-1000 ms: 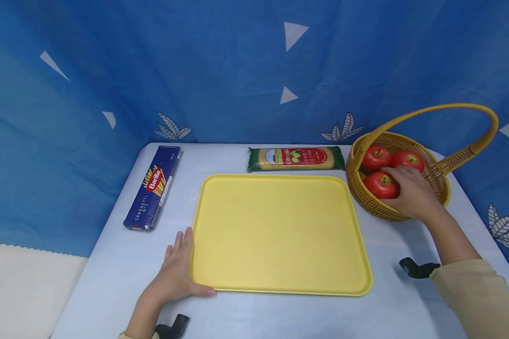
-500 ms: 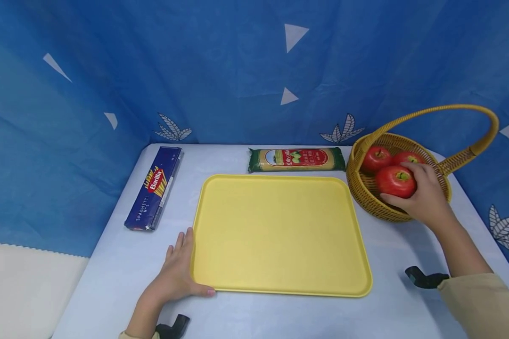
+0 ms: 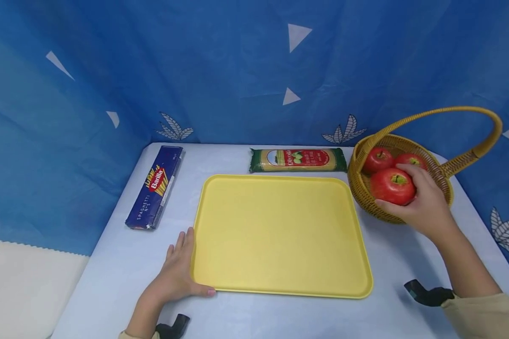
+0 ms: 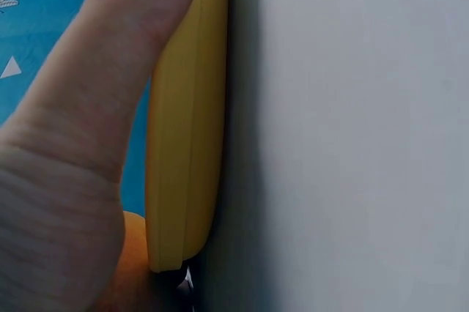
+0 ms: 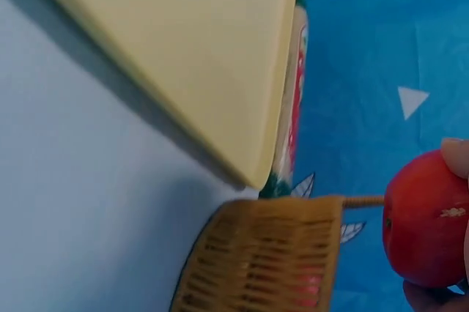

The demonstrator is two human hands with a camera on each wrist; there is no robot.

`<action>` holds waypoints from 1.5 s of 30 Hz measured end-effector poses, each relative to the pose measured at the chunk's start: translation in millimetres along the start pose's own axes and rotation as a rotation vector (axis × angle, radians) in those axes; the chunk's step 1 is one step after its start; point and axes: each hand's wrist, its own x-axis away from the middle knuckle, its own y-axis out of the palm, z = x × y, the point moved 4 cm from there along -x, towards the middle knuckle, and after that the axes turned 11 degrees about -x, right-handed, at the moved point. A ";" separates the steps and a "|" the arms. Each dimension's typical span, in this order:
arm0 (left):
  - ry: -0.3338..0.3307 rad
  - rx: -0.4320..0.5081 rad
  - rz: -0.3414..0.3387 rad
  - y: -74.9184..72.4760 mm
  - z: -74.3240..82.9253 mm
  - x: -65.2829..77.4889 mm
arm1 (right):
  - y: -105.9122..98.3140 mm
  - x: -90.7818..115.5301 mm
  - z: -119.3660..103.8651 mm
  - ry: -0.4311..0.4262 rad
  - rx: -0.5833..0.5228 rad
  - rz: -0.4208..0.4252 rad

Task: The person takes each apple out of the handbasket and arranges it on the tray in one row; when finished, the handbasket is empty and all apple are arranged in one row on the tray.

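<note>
My right hand (image 3: 426,202) grips a red apple (image 3: 392,187) between thumb and fingers, over the near side of the wicker basket (image 3: 377,209). In the right wrist view the held apple (image 5: 425,220) shows at the right edge, above the basket's woven wall (image 5: 256,253). Two more red apples, one at the back left (image 3: 378,159) and one at the back right (image 3: 411,160), lie inside the basket. My left hand (image 3: 176,273) rests with straight fingers along the left edge of the yellow tray (image 3: 280,235), its thumb at the front edge. In the left wrist view that thumb (image 4: 139,26) touches the tray's side (image 4: 183,143).
A blue Barilla spaghetti box (image 3: 154,188) lies at the left of the white-covered table (image 3: 246,315). Behind the tray lies a green-ended pasta packet (image 3: 298,160). The basket's tall handle (image 3: 441,109) arches up at the right. A blue curtain (image 3: 220,70) hangs behind.
My right hand has lifted one apple up from among the others in the basket and drawn it slightly toward the near side. The left hand stays at the tray.
</note>
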 end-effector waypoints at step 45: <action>0.006 0.019 -0.008 0.5 -1.9 0.5 | 247.0 -35.0 -155.9 -0.145 -0.323 -0.542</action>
